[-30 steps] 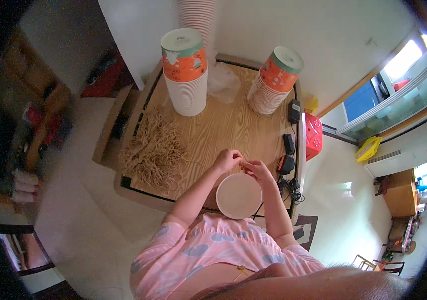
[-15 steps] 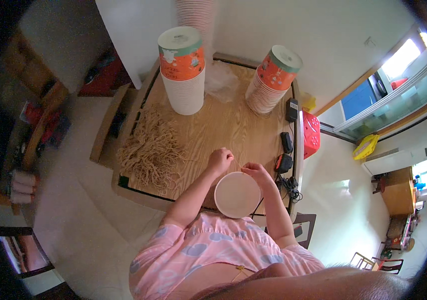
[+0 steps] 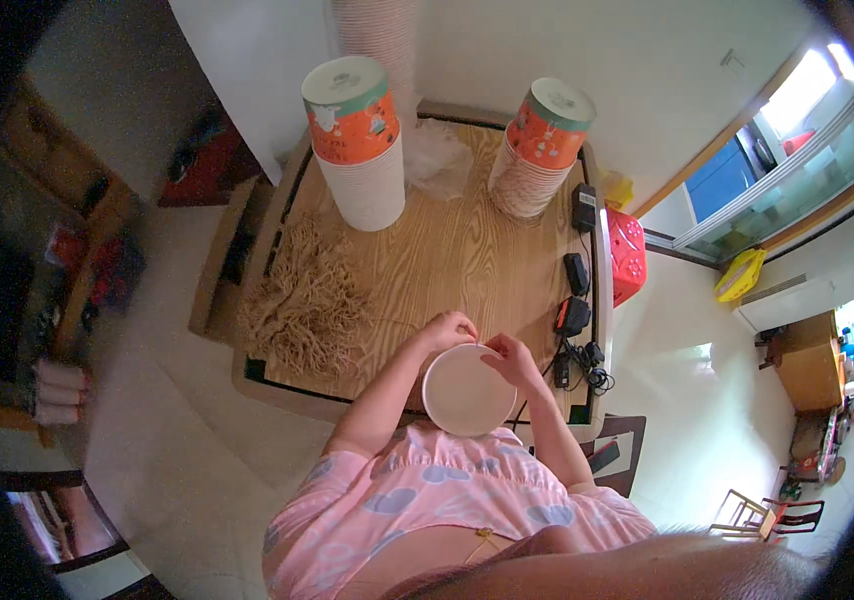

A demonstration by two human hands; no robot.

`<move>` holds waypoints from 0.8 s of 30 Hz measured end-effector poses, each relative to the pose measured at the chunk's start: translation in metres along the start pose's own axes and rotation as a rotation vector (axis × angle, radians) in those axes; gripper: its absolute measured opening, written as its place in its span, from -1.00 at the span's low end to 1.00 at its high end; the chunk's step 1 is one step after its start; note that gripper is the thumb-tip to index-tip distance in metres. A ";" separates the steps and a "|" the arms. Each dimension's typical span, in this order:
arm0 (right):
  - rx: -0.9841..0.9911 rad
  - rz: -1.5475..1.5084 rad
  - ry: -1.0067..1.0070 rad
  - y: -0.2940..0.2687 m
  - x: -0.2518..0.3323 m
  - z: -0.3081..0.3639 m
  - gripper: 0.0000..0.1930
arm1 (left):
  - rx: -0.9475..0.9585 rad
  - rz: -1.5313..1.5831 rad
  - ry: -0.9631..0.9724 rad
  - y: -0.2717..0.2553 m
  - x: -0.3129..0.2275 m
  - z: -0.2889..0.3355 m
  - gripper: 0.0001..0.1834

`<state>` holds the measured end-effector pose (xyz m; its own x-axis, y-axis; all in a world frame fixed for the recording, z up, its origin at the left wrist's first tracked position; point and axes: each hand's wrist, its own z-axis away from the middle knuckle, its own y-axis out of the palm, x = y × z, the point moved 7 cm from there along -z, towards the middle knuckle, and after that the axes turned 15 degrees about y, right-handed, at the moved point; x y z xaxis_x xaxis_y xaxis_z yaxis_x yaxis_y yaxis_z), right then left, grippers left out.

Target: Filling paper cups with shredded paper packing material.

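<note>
From where I stand, the bucket (image 3: 469,390) is at the near edge of the tabletop (image 3: 447,260), mouth up, against the person's front. The right hand (image 3: 514,362) has its fingers gripping the far right of the rim; the left hand (image 3: 447,330) has its fingers pinched together at the far side, though I can't tell whether a strand is between them. A big heap of cords (image 3: 307,300) lies to the left. Far right, the short stack (image 3: 547,140) shows beige strands between its rims, so I'd judge those buckets done. The taller far-left stack (image 3: 357,150) shows none, and looks undone. With this bucket apparently unfinished and so many cords left, I'd say plenty remains.
</note>
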<state>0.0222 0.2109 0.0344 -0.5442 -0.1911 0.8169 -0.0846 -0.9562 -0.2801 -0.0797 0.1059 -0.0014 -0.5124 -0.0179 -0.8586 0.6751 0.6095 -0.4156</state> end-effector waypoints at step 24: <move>-0.264 0.270 -0.564 -0.005 0.073 0.071 -0.80 | -0.160 0.520 -0.270 -0.031 -0.055 0.031 -0.93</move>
<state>0.0417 0.1860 0.1313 -0.0618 -0.5705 0.8189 -0.2470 -0.7862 -0.5664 -0.0556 0.0632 0.0496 0.0302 0.1267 -0.9915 0.7019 0.7036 0.1113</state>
